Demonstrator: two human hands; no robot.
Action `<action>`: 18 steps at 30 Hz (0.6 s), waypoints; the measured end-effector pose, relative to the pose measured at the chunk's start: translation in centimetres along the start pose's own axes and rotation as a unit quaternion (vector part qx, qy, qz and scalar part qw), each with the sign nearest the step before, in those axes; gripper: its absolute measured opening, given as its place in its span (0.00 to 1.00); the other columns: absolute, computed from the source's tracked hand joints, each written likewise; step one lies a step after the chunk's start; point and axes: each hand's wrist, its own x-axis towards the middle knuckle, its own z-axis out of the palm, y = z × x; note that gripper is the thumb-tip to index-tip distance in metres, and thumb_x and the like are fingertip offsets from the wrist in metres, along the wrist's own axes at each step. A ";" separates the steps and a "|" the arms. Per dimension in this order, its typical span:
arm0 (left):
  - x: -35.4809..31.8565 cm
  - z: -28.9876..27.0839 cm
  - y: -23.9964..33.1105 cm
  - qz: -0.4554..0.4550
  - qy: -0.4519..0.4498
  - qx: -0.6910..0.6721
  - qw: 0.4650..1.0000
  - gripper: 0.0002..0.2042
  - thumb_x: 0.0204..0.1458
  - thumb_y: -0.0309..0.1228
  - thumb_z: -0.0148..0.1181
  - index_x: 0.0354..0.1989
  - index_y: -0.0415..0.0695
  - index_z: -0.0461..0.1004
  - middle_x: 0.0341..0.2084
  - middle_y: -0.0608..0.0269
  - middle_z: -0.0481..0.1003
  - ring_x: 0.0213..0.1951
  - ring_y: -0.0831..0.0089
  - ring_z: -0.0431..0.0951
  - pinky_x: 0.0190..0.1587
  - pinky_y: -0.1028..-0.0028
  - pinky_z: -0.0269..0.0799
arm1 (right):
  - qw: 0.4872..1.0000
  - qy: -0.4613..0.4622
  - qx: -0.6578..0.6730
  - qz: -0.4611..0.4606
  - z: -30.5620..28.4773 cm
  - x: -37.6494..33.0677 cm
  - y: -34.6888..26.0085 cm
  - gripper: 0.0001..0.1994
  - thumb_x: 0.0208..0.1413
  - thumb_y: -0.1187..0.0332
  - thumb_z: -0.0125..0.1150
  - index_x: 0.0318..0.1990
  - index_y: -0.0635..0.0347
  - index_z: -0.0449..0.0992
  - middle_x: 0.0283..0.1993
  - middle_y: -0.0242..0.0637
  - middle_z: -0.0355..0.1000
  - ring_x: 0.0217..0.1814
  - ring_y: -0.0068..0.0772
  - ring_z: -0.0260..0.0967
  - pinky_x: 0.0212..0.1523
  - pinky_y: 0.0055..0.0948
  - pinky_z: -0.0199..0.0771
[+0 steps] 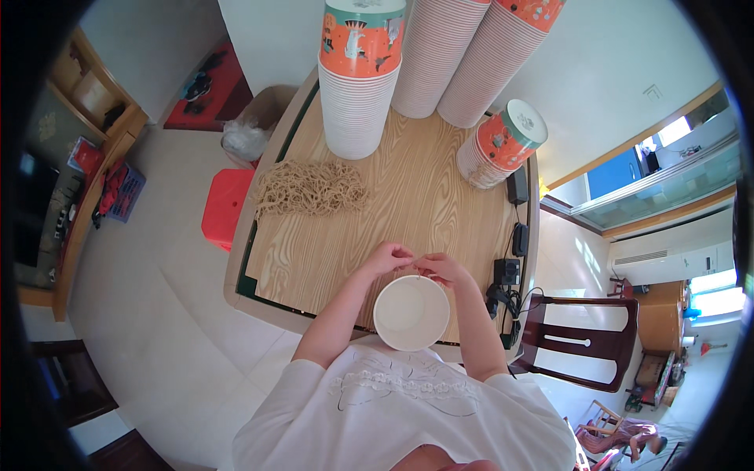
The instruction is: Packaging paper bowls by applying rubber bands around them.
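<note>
An open white paper bucket (411,314) stands at the table's near edge, right in front of my body, its mouth facing up and its inside plain white. Just beyond its far rim, my left hand (393,257) and my right hand (440,269) meet with fingertips pinched together. Whatever lies between those fingers is too small to make out. My right fingers are close to the bucket's rim. Farther off to the left, a loose pile of thin beige cords (311,188) lies tangled on the wood-grain table (314,255).
Tall nested stacks of paper buckets (357,110) stand at the back, orange-printed on top. A shorter bucket stack (503,141) is at the back right. Black power adapters (507,272) and cables line the right edge. A red stool (223,208) and a dark chair (585,341) flank the table.
</note>
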 end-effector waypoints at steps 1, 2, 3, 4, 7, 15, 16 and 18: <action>-0.2 -0.2 0.2 -0.017 -0.009 0.046 0.999 0.06 0.44 0.22 0.55 0.32 0.40 0.71 0.21 0.68 0.71 0.23 0.81 0.70 0.25 0.81 0.66 | 1.000 0.000 0.000 0.000 -0.1 0.0 0.1 0.10 0.50 0.64 0.53 0.32 0.61 0.73 0.24 0.27 0.67 0.24 0.15 0.62 0.22 0.14 0.61; -0.2 -0.2 0.4 -0.033 -0.017 0.091 0.995 0.04 0.44 0.23 0.55 0.30 0.39 0.72 0.21 0.67 0.72 0.22 0.82 0.69 0.25 0.82 0.66 | 1.000 0.002 0.012 -0.011 -0.1 0.0 0.2 0.09 0.50 0.65 0.53 0.31 0.61 0.73 0.22 0.27 0.66 0.22 0.15 0.62 0.19 0.13 0.59; -0.2 -0.2 0.4 -0.033 -0.016 0.091 0.995 0.04 0.44 0.23 0.55 0.30 0.39 0.72 0.21 0.67 0.72 0.22 0.82 0.69 0.25 0.82 0.66 | 1.000 0.003 0.022 -0.022 0.0 -0.1 0.1 0.09 0.50 0.65 0.53 0.30 0.61 0.73 0.21 0.27 0.66 0.20 0.14 0.61 0.16 0.12 0.57; -0.2 -0.1 0.4 -0.020 -0.011 0.091 0.996 0.04 0.44 0.23 0.55 0.29 0.39 0.73 0.20 0.68 0.72 0.22 0.82 0.69 0.24 0.82 0.66 | 1.000 0.003 0.022 -0.022 0.1 -0.2 0.0 0.09 0.50 0.65 0.53 0.30 0.61 0.73 0.21 0.27 0.66 0.20 0.14 0.61 0.16 0.12 0.57; -0.2 0.3 0.7 -0.003 0.001 0.085 0.996 0.03 0.43 0.24 0.56 0.27 0.39 0.73 0.19 0.67 0.72 0.21 0.82 0.69 0.24 0.81 0.66 | 0.998 0.009 0.064 -0.003 0.2 -0.2 -0.2 0.09 0.50 0.65 0.52 0.30 0.61 0.73 0.21 0.27 0.65 0.20 0.14 0.61 0.17 0.12 0.57; -0.2 0.1 0.2 0.003 0.008 0.088 0.996 0.02 0.44 0.24 0.55 0.26 0.39 0.72 0.19 0.68 0.71 0.21 0.83 0.69 0.23 0.82 0.65 | 0.998 0.033 0.035 -0.027 0.1 0.0 0.2 0.09 0.49 0.65 0.54 0.30 0.62 0.74 0.22 0.27 0.66 0.20 0.15 0.60 0.19 0.12 0.58; -0.2 0.1 0.2 -0.001 0.009 0.087 0.996 0.02 0.44 0.24 0.56 0.25 0.39 0.72 0.19 0.68 0.71 0.20 0.82 0.68 0.23 0.82 0.65 | 0.998 0.033 0.035 -0.027 0.1 -0.1 0.3 0.09 0.49 0.65 0.54 0.30 0.62 0.74 0.22 0.27 0.66 0.20 0.15 0.60 0.19 0.12 0.58; -0.3 0.1 0.0 -0.005 0.011 0.086 0.996 0.02 0.44 0.24 0.56 0.25 0.39 0.72 0.18 0.69 0.71 0.20 0.82 0.68 0.23 0.82 0.65 | 0.999 0.011 -0.017 -0.034 0.1 -0.3 0.3 0.09 0.48 0.65 0.55 0.28 0.61 0.74 0.20 0.25 0.66 0.20 0.14 0.59 0.19 0.13 0.57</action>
